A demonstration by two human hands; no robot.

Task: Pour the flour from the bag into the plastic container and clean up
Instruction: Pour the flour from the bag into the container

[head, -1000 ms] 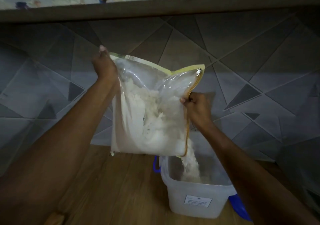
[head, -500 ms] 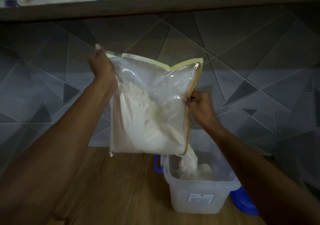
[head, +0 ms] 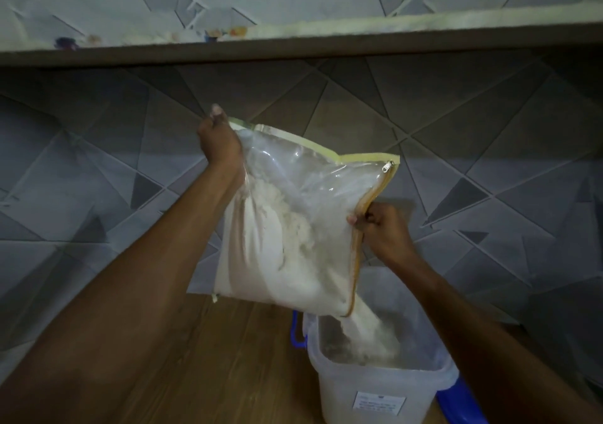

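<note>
Hands: left (head: 220,139) grips bag (head: 293,227) corner higher now; right (head: 380,227) pinches zipper edge.
Flour: stream into container (head: 378,387) continues; pour unfinished.

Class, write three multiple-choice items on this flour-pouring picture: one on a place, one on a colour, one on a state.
1. Where does the flour land?
A. in the plastic container
B. on the shelf
C. on the floor

2. What colour is the bag trim?
A. red
B. yellow
C. black

3. What is the left hand doing?
A. hanging idle
B. pressing the container
C. gripping the bag's upper corner

Answers:
1 A, the stream falls from the bag's lower corner into it.
2 B, a pale yellow band runs along the edges.
3 C, its fingers curl round that corner.
</note>
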